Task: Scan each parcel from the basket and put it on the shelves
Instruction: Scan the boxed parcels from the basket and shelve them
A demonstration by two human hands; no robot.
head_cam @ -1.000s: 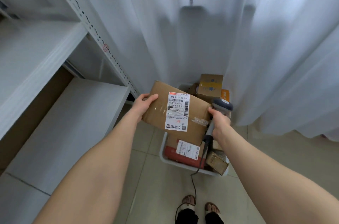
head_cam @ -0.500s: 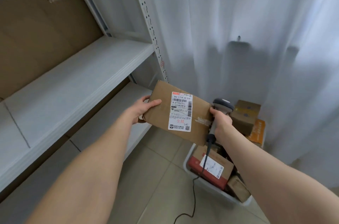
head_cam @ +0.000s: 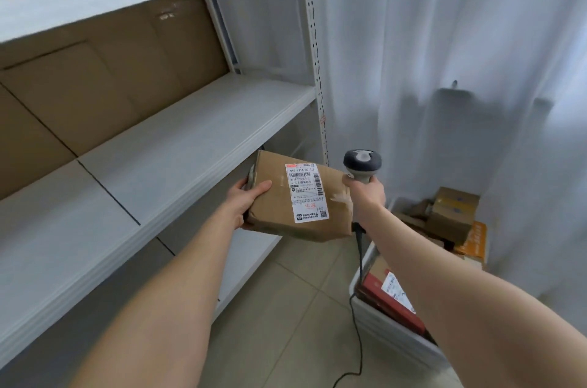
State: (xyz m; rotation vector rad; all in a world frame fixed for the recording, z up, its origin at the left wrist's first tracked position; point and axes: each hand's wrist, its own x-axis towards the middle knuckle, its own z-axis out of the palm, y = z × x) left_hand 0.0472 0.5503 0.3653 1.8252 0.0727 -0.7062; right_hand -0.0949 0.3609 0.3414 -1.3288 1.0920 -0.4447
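Cardboard parcel (head_cam: pixel 276 206), taped | white label (head_cam: pixel 306 192) reads "642 L714-00 015" | left hand (head_cam: pixel 246 201) grips its end | right hand (head_cam: pixel 365 194) clasps barcode scanner (head_cam: pixel 362 163)

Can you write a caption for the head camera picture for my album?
The left hand holds a labelled cardboard parcel beside the white shelf; the right hand grips the scanner.

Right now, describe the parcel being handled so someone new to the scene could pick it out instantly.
Start at the white shelving rack on the left. In front of its middle shelf, the left hand grips one end of a brown cardboard box, beside the scanner in the right hand. Unlike the parcels in the basket, it is held up, white label facing the camera.
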